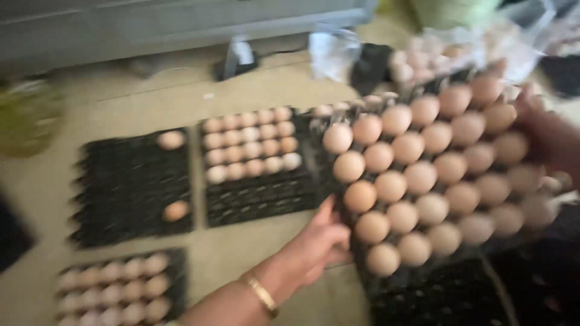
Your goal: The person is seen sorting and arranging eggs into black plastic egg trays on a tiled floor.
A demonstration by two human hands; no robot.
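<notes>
I hold a full black egg tray [342,208] loaded with brown eggs [423,175] tilted above the floor at the right. My left hand [320,241], with a gold bracelet at the wrist, grips the tray's near left edge. At the far right edge of the tray, my right hand [544,136] grips it. The picture is blurred by motion.
On the floor lie a black tray with two eggs [130,187], a half-filled tray [260,199] beside it, and a filled tray [172,271] at the lower left. More black trays [435,296] sit under the held one. Bagged eggs [423,57] lie behind. A grey cabinet base [181,24] runs along the back.
</notes>
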